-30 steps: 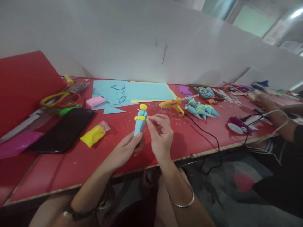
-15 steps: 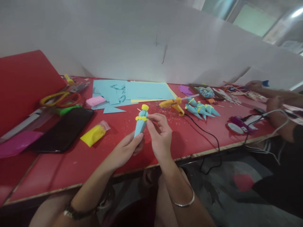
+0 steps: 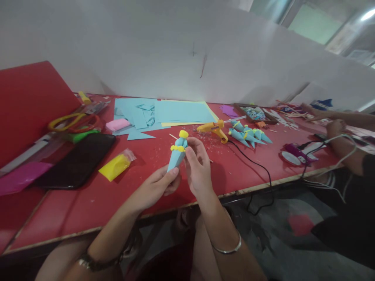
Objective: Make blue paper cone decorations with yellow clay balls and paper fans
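Observation:
A light blue paper cone with yellow balls around its rim and a blue and yellow top is held above the red table. Around its narrow lower end, the fingers of my left hand are closed. My right hand has its thumb and bent fingers against the cone's upper right side, at the yellow trim. A yellow glue gun lies beyond my right hand, with several similar blue cones beside it. The yellow clay packet rests left of my hands.
Blue paper sheets lie along the wall. At left are a black phone, scissors and a pink packet. A black cord hangs over the front edge. On the right, another person's arms reach over a purple tool.
The cone has shifted slightly right and leans more to the right. My right fingers have curled around beside it. The other person's far hand has moved, showing more of a dark blue piece.

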Demonstrator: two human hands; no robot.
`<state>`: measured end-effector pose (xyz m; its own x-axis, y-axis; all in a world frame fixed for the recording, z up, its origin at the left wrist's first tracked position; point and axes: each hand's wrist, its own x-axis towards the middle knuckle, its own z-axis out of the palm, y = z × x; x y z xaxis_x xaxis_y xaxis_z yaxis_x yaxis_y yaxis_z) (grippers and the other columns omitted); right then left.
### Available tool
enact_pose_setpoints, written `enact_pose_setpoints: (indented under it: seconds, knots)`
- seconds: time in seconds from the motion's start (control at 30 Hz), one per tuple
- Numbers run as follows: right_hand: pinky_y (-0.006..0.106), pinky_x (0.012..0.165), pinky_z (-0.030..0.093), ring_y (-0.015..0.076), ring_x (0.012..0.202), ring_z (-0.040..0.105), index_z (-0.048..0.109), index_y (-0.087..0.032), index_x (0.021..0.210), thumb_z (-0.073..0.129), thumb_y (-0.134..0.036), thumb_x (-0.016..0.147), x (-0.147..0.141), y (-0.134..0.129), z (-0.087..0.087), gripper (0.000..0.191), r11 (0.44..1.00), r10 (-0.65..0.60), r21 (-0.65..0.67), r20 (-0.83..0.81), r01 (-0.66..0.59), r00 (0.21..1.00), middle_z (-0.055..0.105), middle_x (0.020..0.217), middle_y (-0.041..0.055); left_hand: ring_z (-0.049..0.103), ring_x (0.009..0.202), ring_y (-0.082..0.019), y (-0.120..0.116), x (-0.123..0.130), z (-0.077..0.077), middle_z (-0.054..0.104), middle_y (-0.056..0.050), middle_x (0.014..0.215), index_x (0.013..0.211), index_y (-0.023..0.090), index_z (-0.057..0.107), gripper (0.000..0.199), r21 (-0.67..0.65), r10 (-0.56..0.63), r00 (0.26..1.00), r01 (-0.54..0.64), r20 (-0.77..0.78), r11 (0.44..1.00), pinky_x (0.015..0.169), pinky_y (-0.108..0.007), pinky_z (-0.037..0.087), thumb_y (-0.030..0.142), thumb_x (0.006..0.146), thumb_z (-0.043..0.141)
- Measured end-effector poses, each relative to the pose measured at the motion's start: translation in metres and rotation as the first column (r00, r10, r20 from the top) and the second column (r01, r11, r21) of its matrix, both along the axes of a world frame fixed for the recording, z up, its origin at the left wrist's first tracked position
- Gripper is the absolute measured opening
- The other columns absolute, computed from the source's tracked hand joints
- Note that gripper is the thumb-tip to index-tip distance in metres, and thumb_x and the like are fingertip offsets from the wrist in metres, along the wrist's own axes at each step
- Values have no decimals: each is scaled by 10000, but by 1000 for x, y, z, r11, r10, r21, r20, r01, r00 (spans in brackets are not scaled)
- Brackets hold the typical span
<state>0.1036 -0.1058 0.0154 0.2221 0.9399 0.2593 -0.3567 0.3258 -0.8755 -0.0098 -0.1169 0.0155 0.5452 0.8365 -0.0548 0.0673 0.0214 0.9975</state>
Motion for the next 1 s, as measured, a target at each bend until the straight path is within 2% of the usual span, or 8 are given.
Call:
enact_pose_setpoints:
  seconds: [0.13,0.3,0.5,0.67,0.83,0.9,0.93,1.0]
  knots:
    - [281,725,499,142,822,601,498,-241,905,603,-400,709,-1,0,1,273,998,26,-49,-17,-27,1000,614,883,7,227,440,-80,0,-1,-1,292,55,486,541,202,342,457,10,-31,1000,31,-6,999,428,-242,228,567,815,350]
    - [325,779,497,175,894,625,460,-246,945,598,-401,709,-1,0,3,314,987,150,-44,-80,-154,985,657,946,32,238,439,-80,-1,-2,-2,303,55,491,554,198,356,442,19,-47,999,47,12,999,434,-241,241,539,834,341]
    - [310,666,505,190,891,627,454,-235,1044,457,-533,765,1,0,1,408,984,171,-52,-13,-172,985,651,987,56,318,467,-100,-3,-1,1,385,37,515,590,196,398,443,42,7,997,-4,-77,999,484,-245,325,546,843,296]
    - [309,734,511,195,986,592,489,-240,1037,568,-413,718,0,-1,2,371,993,111,-42,58,-109,992,608,1115,66,358,460,-105,-3,-1,1,409,34,490,577,198,407,460,77,7,997,-1,-73,997,516,-253,365,558,839,291]
    - [322,783,511,194,1022,574,492,-236,1050,504,-417,758,-2,-2,2,343,989,149,5,1,-149,989,597,1127,56,383,469,-104,-3,-1,0,429,36,498,584,196,426,435,77,25,996,-19,-81,997,542,-243,389,516,853,305]
    - [289,689,524,172,898,610,490,-240,1085,480,-442,780,-2,-3,1,367,986,164,4,18,-164,986,612,1079,47,413,485,-111,-4,-1,1,450,31,504,583,197,444,431,67,49,995,-44,-85,997,554,-242,404,519,844,323]
    - [261,601,518,146,772,619,487,-245,1108,476,-455,787,-2,-4,1,383,985,172,-16,42,-172,984,625,1031,38,435,502,-118,-4,-1,2,470,25,514,581,198,455,428,60,67,994,-62,-90,996,567,-246,415,527,831,344]
    - [206,405,432,77,490,527,474,-259,1153,475,-474,795,-3,-5,0,417,978,201,-77,83,-195,976,639,920,14,488,561,-141,-5,-2,5,518,8,549,569,201,479,415,51,126,986,-120,-113,991,610,-261,439,549,784,412]
